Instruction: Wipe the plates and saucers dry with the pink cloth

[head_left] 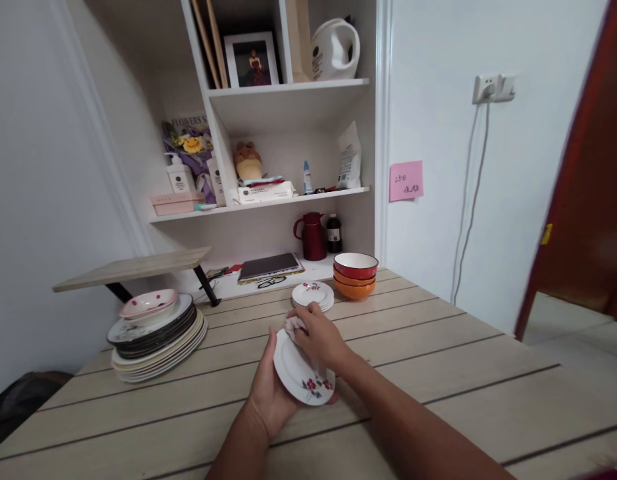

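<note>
A small white plate (299, 375) with red flowers and grey leaves near its lower rim is tilted above the table. My left hand (272, 393) supports it from below and the left side, thumb along its edge. My right hand (319, 333) presses a crumpled whitish cloth (294, 325) against the plate's upper rim, fingers closed around the cloth. Just beyond my hands sits a short stack of similar small flowered plates (313, 293). To the right of that stack stand several nested bowls (355, 275), red on top and orange below.
At the left is a tall stack of larger plates (158, 357) with a pink-rimmed dish (147, 304) on top, beside a raised wooden stand (133, 268). Behind are a dark red jug (314, 237), a dark bottle (334, 233), a laptop (268, 265) and glasses (272, 283).
</note>
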`<state>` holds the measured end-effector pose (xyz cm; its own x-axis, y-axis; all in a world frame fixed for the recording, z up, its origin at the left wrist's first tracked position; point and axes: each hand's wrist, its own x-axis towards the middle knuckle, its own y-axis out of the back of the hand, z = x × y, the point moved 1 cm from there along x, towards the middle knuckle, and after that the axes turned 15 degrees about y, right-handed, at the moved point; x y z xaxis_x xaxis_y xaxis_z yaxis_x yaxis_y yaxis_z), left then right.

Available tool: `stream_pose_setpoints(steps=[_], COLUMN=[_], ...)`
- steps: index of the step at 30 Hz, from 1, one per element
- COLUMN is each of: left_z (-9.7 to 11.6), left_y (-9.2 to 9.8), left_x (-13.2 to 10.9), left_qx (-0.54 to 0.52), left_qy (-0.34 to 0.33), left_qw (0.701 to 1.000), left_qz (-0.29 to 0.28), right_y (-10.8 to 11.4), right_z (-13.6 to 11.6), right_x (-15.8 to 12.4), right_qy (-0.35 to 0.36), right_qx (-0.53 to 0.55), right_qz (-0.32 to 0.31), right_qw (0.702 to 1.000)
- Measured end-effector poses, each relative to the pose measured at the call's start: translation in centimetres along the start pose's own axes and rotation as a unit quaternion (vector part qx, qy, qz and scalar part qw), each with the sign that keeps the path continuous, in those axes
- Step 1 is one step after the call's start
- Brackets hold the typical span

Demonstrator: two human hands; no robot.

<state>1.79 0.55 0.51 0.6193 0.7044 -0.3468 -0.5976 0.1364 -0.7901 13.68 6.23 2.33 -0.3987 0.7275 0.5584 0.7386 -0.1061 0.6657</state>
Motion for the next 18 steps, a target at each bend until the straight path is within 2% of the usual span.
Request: stream_pose_setpoints(steps=[3, 7, 10, 14, 18], left_z=[0.5, 1.3, 1.2, 0.4, -0.1], left_y=[0.3, 0.8, 0.7, -0.2, -0.8], left_x=[-0.2, -0.6, -0.5, -0.1, -0.1], left_qx=[-0.012, -0.033, -0.040, -0.040, -0.029], left_qy=[-0.034, -0.102, -0.088, -0.050, -0.029], left_qw=[0.999, 0.994, 0.995, 0.998, 0.999], left_qz=[0.014, 0.012, 0.003, -0.008, 0.005], right_y=[0.1, -0.4, -0.7, -0.7, -0.4], right_z=[-0.2, -2.0, -3.0, -2.6, -0.8], right_x=[-0.2, -0.7, -1.0, -0.7, -0.1], right_qy=[0.015, 0.106, 0.144, 0.127, 0.053], right_qx=[-0.003, 0.048, 0.077, 0.070, 0.037], right_qz=[-0.035, -0.086, -0.088, -0.022, 0.012], right_qw=[0.999, 0.989, 0.983, 0.989, 0.998])
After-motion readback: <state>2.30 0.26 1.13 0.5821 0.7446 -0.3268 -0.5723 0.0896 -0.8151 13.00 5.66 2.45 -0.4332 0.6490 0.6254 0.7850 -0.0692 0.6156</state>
